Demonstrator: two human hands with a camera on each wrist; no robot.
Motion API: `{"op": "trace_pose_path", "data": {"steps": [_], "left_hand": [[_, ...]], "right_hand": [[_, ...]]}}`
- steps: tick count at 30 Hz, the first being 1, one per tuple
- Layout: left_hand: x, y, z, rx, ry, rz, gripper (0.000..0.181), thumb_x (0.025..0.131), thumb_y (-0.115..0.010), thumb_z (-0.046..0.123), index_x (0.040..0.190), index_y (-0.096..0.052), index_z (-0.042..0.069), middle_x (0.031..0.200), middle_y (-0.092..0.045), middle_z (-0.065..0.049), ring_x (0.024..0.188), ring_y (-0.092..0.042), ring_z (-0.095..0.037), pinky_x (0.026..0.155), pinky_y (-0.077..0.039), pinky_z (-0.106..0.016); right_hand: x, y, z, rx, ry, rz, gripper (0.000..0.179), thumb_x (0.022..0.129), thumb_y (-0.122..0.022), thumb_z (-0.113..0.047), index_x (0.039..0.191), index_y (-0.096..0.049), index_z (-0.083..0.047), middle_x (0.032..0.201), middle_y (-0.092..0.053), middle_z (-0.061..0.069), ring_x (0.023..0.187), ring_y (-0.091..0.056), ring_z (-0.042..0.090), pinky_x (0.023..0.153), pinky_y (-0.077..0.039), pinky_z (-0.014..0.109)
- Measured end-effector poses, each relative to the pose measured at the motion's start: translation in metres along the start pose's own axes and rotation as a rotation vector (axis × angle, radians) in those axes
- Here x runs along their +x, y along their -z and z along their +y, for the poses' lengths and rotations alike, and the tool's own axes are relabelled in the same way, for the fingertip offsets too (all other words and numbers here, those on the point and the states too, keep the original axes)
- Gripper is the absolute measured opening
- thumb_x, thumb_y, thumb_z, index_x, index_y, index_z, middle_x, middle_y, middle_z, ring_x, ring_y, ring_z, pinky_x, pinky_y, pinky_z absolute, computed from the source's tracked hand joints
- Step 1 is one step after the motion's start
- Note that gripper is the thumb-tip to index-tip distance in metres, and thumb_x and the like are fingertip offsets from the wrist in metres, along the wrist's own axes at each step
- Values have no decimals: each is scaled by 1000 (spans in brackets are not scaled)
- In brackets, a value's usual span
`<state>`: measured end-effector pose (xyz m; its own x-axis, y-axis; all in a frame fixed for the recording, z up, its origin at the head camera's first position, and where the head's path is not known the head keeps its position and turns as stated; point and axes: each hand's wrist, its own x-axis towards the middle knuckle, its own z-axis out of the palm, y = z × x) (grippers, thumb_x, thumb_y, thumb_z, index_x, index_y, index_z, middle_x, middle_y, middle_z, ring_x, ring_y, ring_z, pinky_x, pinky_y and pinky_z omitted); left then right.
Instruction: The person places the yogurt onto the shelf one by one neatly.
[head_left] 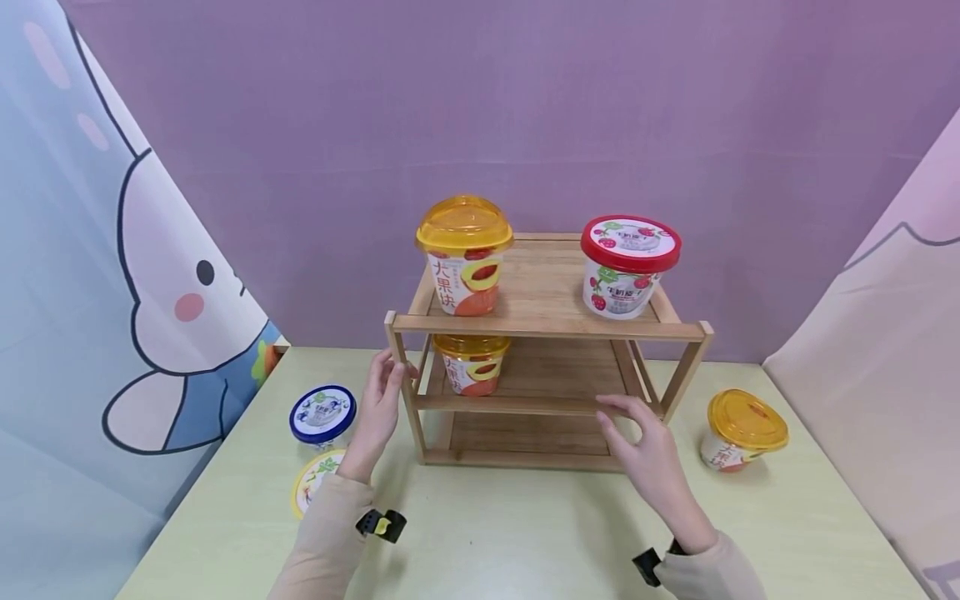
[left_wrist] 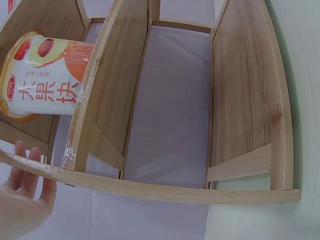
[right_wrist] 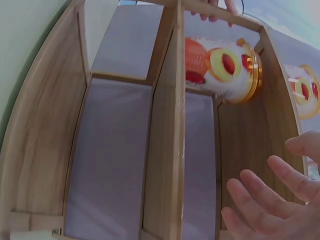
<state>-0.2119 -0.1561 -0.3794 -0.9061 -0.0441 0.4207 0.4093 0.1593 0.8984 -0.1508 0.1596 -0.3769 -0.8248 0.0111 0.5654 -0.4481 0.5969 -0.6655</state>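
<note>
My left hand [head_left: 382, 400] is at the left upright of a wooden three-tier shelf [head_left: 551, 327], its fingers curled round the post. My right hand [head_left: 645, 450] is spread before the middle tier's right part, holding nothing; the right wrist view shows its fingers [right_wrist: 260, 195] apart. A fruit yogurt cup [head_left: 474, 372] with an orange lid sits at the left of the middle tier. On the top tier stand another such cup [head_left: 465, 271] with a domed lid, at left, and a red-lidded tub [head_left: 628, 271] with a strawberry print, at right.
On the pale table [head_left: 495, 542], a blue-lidded tub [head_left: 322, 414] and a yellow-lidded tub [head_left: 315, 479] stand left of the shelf, the latter partly hidden by my left forearm. An orange-lidded cup [head_left: 742, 429] leans at the right. A purple cloth [head_left: 480, 108] hangs behind.
</note>
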Motion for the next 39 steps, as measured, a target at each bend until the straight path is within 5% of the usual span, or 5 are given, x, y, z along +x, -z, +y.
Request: {"op": "trace_pose_path", "data": {"steps": [4,12,27,35,39], "left_hand": [[2,1,-8,-11,5,0,29,97,-33,12,122,-36,-1,91,-53,-15,90,-50,-14,84,-35,-36],[-1,-1,8,-17,5,-3,28,96,-31,4,121,-34,-7,91,-51,-21,86,-49,-7,83,-35,-35],[1,0,-9,-60,-42,-7,32,97,-34,18,121,-34,-3,90,-51,-14,88,-49,-6,83,-35,-25],[1,0,-8,-45,-24,-7,31,97,-33,16,122,-34,-2,91,-51,-13,88,-48,-5,83,-35,-24],[1,0,-8,-40,-13,-4,29,97,-32,14,121,-35,-1,91,-51,-15,88,-48,-6,82,-35,-27]], "right_hand": [[-6,6,9,-20,2,-4,20,82,-61,-5,101,-60,-5,99,-62,5,87,-51,8,64,-40,14],[-17,16,26,-53,12,10,15,80,-61,0,95,-62,-4,91,-64,5,84,-51,-4,74,-37,6],[-33,52,66,-177,-45,10,11,79,-61,0,90,-64,-1,84,-64,9,78,-48,-12,69,-36,5],[-34,70,86,-186,-88,14,10,81,-59,-2,91,-63,-1,83,-58,-16,74,-46,-16,56,-41,9],[-32,77,93,-207,-76,23,10,81,-59,-1,90,-62,1,82,-61,-8,73,-44,-17,56,-40,7]]}}
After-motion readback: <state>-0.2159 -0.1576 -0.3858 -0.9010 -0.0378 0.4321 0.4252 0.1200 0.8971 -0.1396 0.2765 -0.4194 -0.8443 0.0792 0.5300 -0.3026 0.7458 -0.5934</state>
